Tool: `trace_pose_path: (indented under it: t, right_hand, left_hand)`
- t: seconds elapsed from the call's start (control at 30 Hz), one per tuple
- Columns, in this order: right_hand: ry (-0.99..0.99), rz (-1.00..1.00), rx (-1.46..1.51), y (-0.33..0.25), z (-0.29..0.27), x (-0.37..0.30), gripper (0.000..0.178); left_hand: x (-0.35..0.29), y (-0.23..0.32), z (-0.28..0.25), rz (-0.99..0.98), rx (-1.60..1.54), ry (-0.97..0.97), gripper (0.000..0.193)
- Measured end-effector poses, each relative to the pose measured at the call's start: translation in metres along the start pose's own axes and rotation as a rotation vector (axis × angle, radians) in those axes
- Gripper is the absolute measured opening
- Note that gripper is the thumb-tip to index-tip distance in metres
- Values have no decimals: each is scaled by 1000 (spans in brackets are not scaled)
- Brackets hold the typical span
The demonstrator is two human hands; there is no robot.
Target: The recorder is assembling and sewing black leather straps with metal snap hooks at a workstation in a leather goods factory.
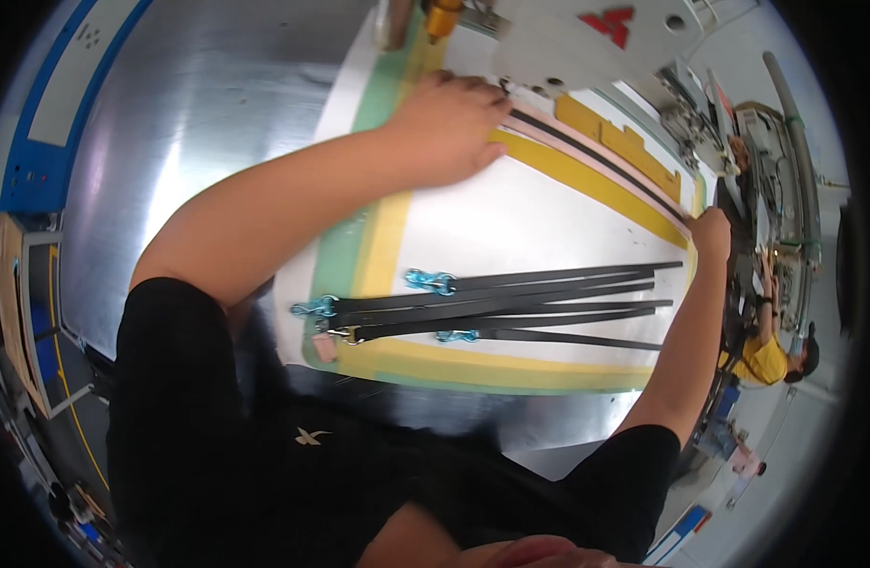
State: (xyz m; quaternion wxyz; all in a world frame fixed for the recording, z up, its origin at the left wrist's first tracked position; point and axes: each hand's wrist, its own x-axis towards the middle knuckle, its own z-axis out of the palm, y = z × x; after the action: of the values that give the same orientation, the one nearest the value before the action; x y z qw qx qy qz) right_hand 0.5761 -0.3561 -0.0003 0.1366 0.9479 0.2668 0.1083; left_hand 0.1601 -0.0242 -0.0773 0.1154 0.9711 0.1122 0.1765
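Steel worktop (198, 142): a white board (520, 213) with green and yellow borders covers its middle. At the far edge stands a grey-white machine head (577, 57), probably for sewing; below it is a yellow guide plate (577, 177). Left hand (454, 128) palm-down at the guide's left end, right hand (711, 235) at its right end; fingers partly hidden, so cannot tell whether either grips or merely presses. The black strap (605, 157) in work lies lengthwise along the guide, between the hands, towards the worktop's far right corner. Loose black straps (387, 305) lie fanned near the near edge, tails rightward; blue snap hooks (430, 280) show at left ends. Progress, judged: one strap laid in, apparently partway; no hook visible on it, ends obscured. Cannot tell whether the loose group is finished or waiting.
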Motion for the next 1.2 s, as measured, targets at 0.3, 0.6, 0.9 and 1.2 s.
trace_pose_path:
  t: [0.3, 0.6, 0.9, 1.2]
  right_hand:
    - [47, -613, 788, -289, -105, -117, 32]
    - [168, -773, 803, -306, -89, -125, 20]
    - [253, -784, 643, -318, -89, -131, 15]
    - [236, -785, 588, -321, -93, -139, 13]
  left_hand:
    - [-32, 6, -34, 98, 203, -1, 25]
    - [-32, -5, -34, 41, 166, 180, 55]
    - [-33, -10, -49, 61, 321, 7, 51]
    - [-36, -13, -45, 119, 290, 35, 54]
